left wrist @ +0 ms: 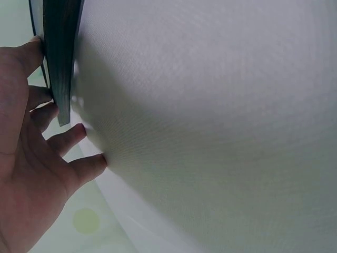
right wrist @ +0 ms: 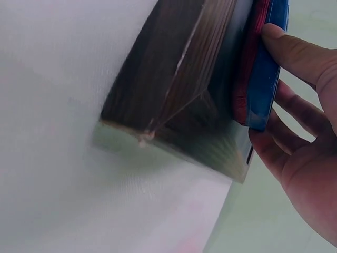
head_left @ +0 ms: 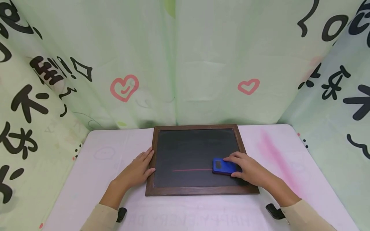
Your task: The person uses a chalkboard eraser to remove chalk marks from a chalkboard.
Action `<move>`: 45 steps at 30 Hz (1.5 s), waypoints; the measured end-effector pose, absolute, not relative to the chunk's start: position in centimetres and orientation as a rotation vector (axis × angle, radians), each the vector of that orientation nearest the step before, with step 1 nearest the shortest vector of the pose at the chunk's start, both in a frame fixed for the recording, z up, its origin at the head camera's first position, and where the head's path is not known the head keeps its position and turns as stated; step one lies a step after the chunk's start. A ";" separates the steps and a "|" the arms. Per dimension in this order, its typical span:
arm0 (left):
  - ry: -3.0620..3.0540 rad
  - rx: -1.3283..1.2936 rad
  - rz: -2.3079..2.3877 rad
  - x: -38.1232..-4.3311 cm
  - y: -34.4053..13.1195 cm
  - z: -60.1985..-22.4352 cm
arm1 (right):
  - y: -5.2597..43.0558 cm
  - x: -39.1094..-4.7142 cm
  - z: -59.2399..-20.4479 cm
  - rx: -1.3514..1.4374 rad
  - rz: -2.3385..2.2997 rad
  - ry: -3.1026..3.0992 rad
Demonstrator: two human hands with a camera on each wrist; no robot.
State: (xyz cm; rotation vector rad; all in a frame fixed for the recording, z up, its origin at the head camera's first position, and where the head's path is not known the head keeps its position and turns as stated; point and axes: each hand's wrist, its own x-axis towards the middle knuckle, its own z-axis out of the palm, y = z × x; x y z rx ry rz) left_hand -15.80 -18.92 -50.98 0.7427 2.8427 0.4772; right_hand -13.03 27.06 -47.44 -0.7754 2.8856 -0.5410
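Observation:
A small blackboard point(head_left: 196, 150) with a brown wooden frame point(head_left: 202, 190) lies on the table, a thin pink chalk line point(head_left: 190, 170) across its lower part. My right hand point(head_left: 250, 168) grips a blue blackboard eraser point(head_left: 219, 166) between thumb and fingers, at the line's right end. In the right wrist view, the eraser point(right wrist: 266, 79) shows its dark red pad facing the board. My left hand point(head_left: 136, 170) rests against the frame's left side, fingers extended. The left wrist view has that hand's thumb point(left wrist: 31, 55) touching the frame point(left wrist: 59, 58) and the other fingers spread along it.
A white cloth point(head_left: 190, 215) covers the table, with a pink smear point(head_left: 277, 154) right of the board. Pale green curtains point(head_left: 202, 64) with black lettering and pink hearts hang close behind and at both sides. Each wrist wears a black strap piece point(head_left: 274, 211).

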 end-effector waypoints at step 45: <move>2.841 0.704 0.446 -15.8 -19.0 -51.2 | 9.8 -15.3 -47.2 -1.187 -0.271 2.706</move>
